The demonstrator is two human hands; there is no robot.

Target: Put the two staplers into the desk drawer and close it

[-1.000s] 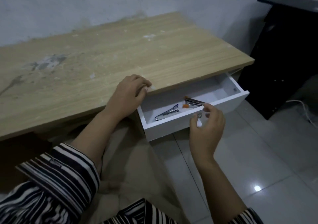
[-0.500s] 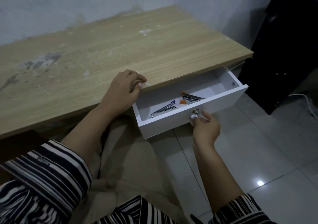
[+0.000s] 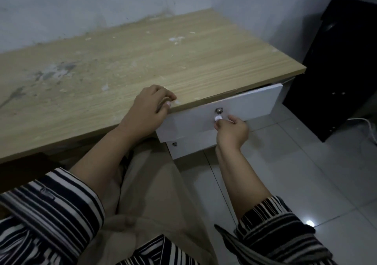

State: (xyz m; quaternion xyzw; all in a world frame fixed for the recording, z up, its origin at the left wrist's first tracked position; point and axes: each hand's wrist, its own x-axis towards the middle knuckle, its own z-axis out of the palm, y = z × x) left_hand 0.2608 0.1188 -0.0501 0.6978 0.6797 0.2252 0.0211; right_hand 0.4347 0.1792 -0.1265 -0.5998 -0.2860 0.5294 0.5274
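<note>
Centre-right of frame: white flat-fronted drawer (image 3: 240, 107) now nearly shut, staplers hidden | my right hand (image 3: 231, 130) pinches its knob (image 3: 217, 118) | left hand (image 3: 148, 109) curled on wooden table (image 3: 122, 61) edge, holding nothing | closing almost done.

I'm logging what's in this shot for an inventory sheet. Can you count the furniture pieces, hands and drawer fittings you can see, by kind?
Wooden-top desk: 1
White drawer, nearly shut: 1
Black cabinet: 1
Hands: 2, the left hand on the desk edge and the right hand at the white knob
White knob: 1
Metal lock: 1
Staplers in view: 0
Total: 7
</note>
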